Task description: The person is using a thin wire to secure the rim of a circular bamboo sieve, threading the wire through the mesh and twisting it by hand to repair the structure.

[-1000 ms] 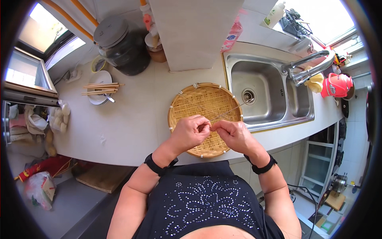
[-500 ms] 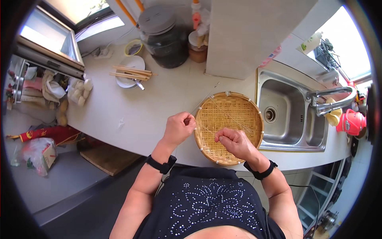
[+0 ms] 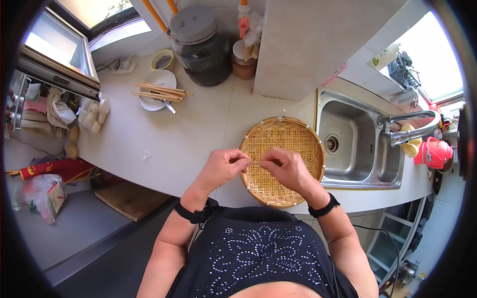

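Note:
A round woven bamboo tray with pale bindings on its rim lies on the counter in front of me. Above its left part, my left hand and my right hand face each other, thumbs and forefingers pinched and almost touching. Between the fingertips runs a thin pale strand, too fine to make out fully. Another faint line of it seems to cross the weave behind my right hand. The other fingers of both hands are curled in.
Right of the tray is a steel sink with a tap. Chopsticks lie across a white bowl at the back left, near a big dark jar. A wall pillar rises behind the tray.
My hands have come together, fingertip to fingertip; the right one moved up and left from over the tray. The strand that stretched from my left hand toward the back no longer shows there.

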Available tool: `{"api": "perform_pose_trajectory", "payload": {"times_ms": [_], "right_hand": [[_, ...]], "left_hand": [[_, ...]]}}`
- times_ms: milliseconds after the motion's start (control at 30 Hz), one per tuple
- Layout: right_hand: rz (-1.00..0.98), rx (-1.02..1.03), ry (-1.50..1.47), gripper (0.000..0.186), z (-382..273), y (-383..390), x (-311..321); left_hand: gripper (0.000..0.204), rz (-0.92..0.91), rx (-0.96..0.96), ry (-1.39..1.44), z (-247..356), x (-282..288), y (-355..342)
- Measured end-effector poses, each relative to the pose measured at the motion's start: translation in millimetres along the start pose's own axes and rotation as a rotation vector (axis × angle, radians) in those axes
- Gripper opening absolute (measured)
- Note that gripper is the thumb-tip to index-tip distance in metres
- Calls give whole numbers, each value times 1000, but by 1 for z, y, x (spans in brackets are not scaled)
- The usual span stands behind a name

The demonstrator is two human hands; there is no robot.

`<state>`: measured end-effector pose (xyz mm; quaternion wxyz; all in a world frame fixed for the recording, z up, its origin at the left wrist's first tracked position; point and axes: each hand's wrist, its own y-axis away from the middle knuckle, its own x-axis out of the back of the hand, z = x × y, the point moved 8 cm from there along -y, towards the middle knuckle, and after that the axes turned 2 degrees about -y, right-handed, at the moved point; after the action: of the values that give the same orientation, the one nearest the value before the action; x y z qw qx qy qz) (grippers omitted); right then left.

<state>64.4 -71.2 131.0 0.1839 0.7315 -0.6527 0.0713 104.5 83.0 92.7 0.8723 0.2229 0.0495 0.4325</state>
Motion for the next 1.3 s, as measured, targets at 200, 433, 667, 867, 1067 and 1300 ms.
{"api": "perform_pose_trajectory", "payload": {"times_ms": [200,433,667,867,1067,1300], "right_hand": [[-123,-369,-229,15,29,12,8],[-8,-383,-719,18,49,25,23],[-48,-381,-718,17,60,40,33],[271,-26,267,35,46,32,72],[-86,-257,-353,25,22,20,5],[233,-243,-586,12,56,21,63]], "left_hand": [[15,-8,-34,72,2,1,1],[13,175,-115,111,5,20,-4],[14,246,-67,430,4,25,-3],[15,149,-195,-67,15,-3,-2],[15,19,-111,-163,19,-26,-8],[25,-68,-41,-153,-2,-22,-2]]}}
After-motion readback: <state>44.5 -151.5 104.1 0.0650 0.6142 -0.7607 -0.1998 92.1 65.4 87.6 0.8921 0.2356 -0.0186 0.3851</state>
